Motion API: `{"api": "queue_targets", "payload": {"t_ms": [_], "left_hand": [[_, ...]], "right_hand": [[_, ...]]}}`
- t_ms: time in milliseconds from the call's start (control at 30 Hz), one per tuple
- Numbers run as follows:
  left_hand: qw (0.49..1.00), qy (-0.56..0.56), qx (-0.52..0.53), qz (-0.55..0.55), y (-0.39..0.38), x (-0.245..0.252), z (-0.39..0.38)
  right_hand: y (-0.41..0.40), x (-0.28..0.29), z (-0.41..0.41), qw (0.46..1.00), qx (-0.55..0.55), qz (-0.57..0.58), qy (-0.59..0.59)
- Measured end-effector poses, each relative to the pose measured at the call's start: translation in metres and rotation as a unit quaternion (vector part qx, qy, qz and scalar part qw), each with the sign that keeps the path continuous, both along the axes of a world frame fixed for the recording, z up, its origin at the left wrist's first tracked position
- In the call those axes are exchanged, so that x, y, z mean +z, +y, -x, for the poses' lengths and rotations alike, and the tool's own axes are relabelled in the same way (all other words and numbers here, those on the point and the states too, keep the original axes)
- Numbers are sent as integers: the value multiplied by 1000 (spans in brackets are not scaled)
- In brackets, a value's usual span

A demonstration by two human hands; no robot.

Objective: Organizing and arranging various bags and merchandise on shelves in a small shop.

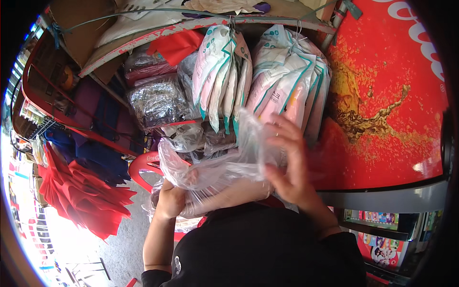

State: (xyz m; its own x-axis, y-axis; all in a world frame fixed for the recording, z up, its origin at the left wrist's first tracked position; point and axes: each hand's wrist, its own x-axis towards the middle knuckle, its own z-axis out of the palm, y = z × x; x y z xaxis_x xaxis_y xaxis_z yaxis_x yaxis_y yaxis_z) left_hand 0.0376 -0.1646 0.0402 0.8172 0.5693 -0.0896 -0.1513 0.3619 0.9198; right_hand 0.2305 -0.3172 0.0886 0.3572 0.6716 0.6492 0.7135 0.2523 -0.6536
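A clear, thin plastic bag [218,172] stretches between my hands in front of my body. My left hand [171,199] grips its gathered left part, with crumpled film rising above the fist. At the bag's right end, my right hand [292,165] has its fingers spread from the thumb and is blurred. Film lies against or just beside those fingers; I cannot tell if they touch it. A tan shape shows through the film below, too veiled to identify. Behind the bag hang bunches of white-and-pink printed plastic packets [222,75] with teal edges.
A metal shelf [143,39] with chipped red paint spans above, with wrapped packs [157,102] beneath it. A red Coca-Cola cooler [387,107] stands to the right. Red fabric bags [86,193] hang at left. A red plastic chair [140,168] is behind my left hand.
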Motion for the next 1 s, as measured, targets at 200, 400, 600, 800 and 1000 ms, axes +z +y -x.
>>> {"api": "queue_targets", "payload": {"t_ms": [200,400,600,800,1000], "left_hand": [[998,51,36,-3,3,6,-12],[990,136,41,-26,7,1,-19],[984,173,-31,-31,7,-6,-13],[916,200,111,-331,14,-6,-18],[716,166,80,-674,-5,28,2]], "right_hand": [[3,-30,1,998,-15,-60,22],[21,-28,14,953,162,231,-112],[41,-41,18,819,279,454,-214],[43,-45,14,844,273,435,-157],[40,-36,-1,848,239,455,-130]]}}
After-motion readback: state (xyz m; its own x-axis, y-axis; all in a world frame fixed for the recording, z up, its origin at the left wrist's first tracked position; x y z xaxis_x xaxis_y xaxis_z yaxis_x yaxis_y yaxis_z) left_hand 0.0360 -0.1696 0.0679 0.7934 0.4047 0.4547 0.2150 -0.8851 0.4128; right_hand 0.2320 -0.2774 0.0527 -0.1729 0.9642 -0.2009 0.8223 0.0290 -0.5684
